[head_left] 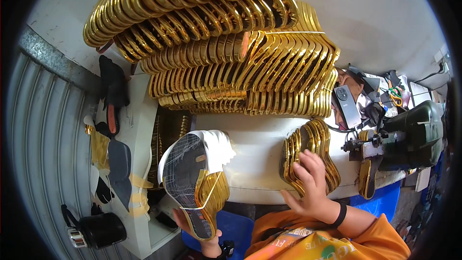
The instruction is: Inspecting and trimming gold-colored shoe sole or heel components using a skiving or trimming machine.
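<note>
The left hand (210, 243) grips the banded insole bundle (198, 175), near left; the right (315, 193) is spread wide by a gold-edged insole stack (308, 139), near right. Likely stiff, slick-edged; squeeze across the sides.

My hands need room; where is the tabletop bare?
Bare: the white tabletop between the held bundle and smaller gold stack, before the big gold pile. Crowded: under that pile; rightward, around the phone and green machine.

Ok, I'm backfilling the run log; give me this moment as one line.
left hand: holding banded sole bundle; right hand: fingers spread, near small gold-edged stack, contact unclear; large gold-edged stacks: beyond
</note>
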Available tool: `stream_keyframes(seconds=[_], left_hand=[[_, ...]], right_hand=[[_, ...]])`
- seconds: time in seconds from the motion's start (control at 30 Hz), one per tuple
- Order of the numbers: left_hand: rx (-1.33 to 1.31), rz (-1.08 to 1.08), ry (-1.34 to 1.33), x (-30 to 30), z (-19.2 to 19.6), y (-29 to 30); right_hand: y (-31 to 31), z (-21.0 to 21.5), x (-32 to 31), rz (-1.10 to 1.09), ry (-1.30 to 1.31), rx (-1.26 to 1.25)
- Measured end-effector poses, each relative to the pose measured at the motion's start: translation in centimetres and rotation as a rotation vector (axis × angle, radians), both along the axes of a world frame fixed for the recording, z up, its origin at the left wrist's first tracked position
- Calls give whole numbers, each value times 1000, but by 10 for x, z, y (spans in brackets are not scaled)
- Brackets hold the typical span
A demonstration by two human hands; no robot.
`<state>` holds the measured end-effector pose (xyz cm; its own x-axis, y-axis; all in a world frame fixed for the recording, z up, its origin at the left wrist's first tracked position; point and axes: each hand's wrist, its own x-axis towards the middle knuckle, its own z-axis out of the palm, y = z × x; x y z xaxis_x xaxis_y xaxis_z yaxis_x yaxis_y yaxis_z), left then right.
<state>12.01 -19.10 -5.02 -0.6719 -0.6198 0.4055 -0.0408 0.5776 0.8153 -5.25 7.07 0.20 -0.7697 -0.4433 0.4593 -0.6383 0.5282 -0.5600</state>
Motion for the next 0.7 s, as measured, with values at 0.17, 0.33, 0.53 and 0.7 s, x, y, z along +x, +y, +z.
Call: stream_keyframes(seconds=[0.17, 0.33, 0.53, 0.7], left_hand=[[329, 93, 117, 43, -72, 4], [624, -40, -3, 50, -63, 47], [216, -605, -233, -18, -46, 80], [445, -769, -411, -68, -35, 121]], right_hand=[[8, 7, -8, 20, -59, 31], [61, -17, -2, 24, 25, 45], [108, -54, 11, -381, -168, 291], [85, -47, 19, -201, -620, -60]])
